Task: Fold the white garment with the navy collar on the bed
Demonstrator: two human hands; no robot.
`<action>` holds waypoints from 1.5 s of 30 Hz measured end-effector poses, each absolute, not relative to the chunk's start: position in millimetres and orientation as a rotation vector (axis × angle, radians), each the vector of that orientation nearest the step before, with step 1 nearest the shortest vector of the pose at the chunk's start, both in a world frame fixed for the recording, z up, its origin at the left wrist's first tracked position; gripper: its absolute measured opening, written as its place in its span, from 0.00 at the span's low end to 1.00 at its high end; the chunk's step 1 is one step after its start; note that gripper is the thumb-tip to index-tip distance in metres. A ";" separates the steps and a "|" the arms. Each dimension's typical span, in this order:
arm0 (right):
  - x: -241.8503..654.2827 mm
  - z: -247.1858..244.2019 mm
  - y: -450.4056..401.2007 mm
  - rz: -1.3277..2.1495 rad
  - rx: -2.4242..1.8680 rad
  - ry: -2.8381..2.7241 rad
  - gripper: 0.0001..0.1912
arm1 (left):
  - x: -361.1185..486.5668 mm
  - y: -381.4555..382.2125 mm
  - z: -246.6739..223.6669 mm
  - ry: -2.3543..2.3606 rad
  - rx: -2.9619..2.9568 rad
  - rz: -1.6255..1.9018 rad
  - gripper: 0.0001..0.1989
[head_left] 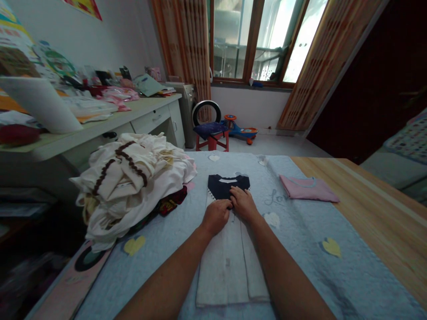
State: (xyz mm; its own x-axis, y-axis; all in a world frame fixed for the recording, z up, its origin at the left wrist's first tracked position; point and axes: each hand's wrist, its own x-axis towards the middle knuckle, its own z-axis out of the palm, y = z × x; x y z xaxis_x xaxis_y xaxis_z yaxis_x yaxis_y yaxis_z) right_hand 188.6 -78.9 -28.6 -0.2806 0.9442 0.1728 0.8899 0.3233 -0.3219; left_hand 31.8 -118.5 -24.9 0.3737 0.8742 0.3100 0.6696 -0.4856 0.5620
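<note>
Head view: a pale garment with a dark yoke (227, 258) lies lengthwise from the centre to 6 o'clock, neck end toward 12. It lies on a blue cloth (290, 249), which apparently gives it a soft, flat base.

The left hand (216, 215) and right hand (243, 202) meet at the yoke's lower edge, near the centre. The fingers of both are partly curled, with little opening; whether they pinch fabric or only press on it cannot be determined. Their closeness suggests control of one small spot, while the garment's length rests supported underneath.

A loose clothes pile (133, 178) sits at 10 o'clock, apart from the hands. A folded pink garment (308, 189) lies flat at 2 o'clock, presumably set aside to keep its folds undisturbed.
</note>
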 end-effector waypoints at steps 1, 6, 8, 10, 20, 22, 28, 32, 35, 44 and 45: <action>188.5 -28.5 -79.8 0.223 -1.654 -2.275 0.21 | 31.7 -118.4 -24.1 1.361 2.286 0.837 0.18; 186.2 -26.3 -81.2 0.171 -1.731 -2.292 0.25 | 31.4 -119.1 -20.3 1.392 2.262 0.816 0.17; 185.6 -25.8 -81.5 0.172 -1.767 -2.277 0.26 | 31.3 -119.6 -19.2 1.396 2.255 0.804 0.17; 185.5 -25.5 -81.9 0.176 -1.793 -2.260 0.27 | 30.7 -119.5 -19.0 1.396 2.253 0.815 0.19; 186.0 -29.4 -81.3 0.147 -1.789 -2.221 0.27 | 15.3 -106.1 -36.2 1.760 2.418 0.602 0.21; 186.1 -29.5 -81.0 0.146 -1.790 -2.222 0.27 | 13.8 -106.3 -35.8 1.784 2.433 0.545 0.21; 185.7 -27.3 -81.8 0.173 -1.804 -2.231 0.28 | 15.3 -102.3 -26.1 1.834 2.429 0.477 0.21; 185.1 -26.5 -82.2 0.173 -1.817 -2.232 0.28 | 17.0 -85.4 -23.0 1.821 2.466 0.455 0.22; 184.8 -26.5 -81.6 0.170 -1.826 -2.236 0.28 | 14.8 -69.2 -23.3 1.779 2.533 0.401 0.23; 184.6 -24.7 -80.4 0.203 -1.845 -2.241 0.29 | 3.6 -52.2 -33.4 1.922 2.428 0.325 0.30; 184.6 -24.8 -80.5 0.206 -1.845 -2.240 0.29 | 3.7 -52.5 -33.7 1.925 2.417 0.328 0.31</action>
State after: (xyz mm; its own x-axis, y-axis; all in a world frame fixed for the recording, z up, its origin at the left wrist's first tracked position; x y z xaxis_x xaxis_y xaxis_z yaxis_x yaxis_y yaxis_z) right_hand 184.6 -80.5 -24.8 -0.1795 0.9798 0.0883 0.9473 0.1964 -0.2532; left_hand 3.7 -52.5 -33.7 0.2101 0.9672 0.1430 0.9600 -0.2318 0.1573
